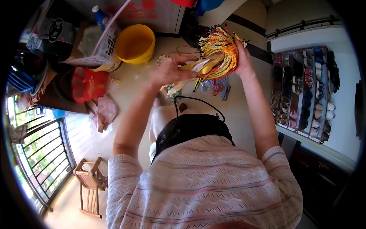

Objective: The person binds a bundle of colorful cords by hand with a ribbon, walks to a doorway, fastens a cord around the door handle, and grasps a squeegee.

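Note:
A thick bundle of yellow and red cords [218, 46] with dark tips is held up in front of me, bound with an orange tie. Wrapped round its right side is my right hand [243, 57]. At the bundle's lower left, my left hand [173, 70] is closed on pale ribbon-like strips [202, 65] that run to the cords; its fingers are slightly blurred. A black bag or apron [194, 128] with a thin loop lies across my lap.
To the left stand a yellow bucket [135, 44], a red bucket [88, 84] and a white basket [100, 51]. A wooden chair [91, 181] is at lower left, near a window railing. A shoe rack [301, 91] stands right. Blue-grey cloth [224, 89] lies on the floor.

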